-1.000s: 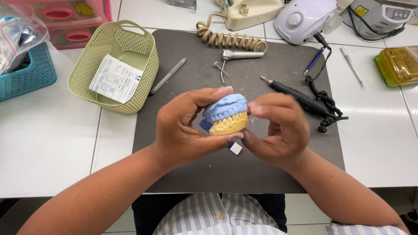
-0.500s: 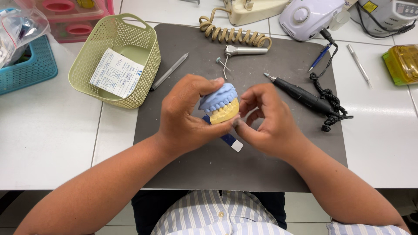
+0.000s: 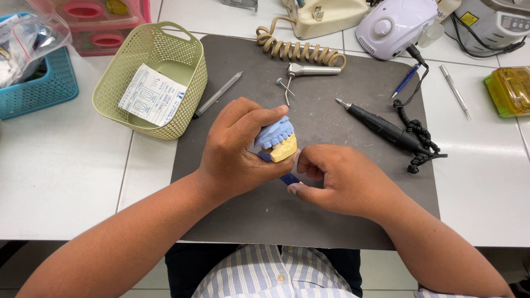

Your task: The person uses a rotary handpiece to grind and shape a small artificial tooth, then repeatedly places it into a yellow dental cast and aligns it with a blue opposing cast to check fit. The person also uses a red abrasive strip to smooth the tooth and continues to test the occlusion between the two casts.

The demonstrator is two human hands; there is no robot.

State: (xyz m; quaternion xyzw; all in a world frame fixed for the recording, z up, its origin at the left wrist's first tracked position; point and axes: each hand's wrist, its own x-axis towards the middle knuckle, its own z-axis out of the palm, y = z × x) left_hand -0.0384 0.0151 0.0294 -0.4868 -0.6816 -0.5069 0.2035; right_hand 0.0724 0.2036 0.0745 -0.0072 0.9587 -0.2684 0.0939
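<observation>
My left hand [image 3: 237, 149] grips a pair of dental casts [image 3: 277, 139], a blue upper one stacked on a yellow lower one, held tilted above the dark grey mat [image 3: 331, 94]. A thin blue strip [image 3: 288, 177] sticks out below the casts. My right hand [image 3: 337, 179] is curled just right of the casts, its thumb and fingers pinching the lower end of that blue strip.
A green woven basket [image 3: 187, 60] with a printed paper slip sits at the left. On the mat lie a grey pencil-like tool [image 3: 217, 95], a black handpiece [image 3: 381, 127] with a coiled cord, and small metal burs. A teal basket, a white motor unit and a yellow box lie around.
The right hand has come off the casts and dropped to the blue strip below them. The left hand alone now holds the casts, turned so the teeth face right.
</observation>
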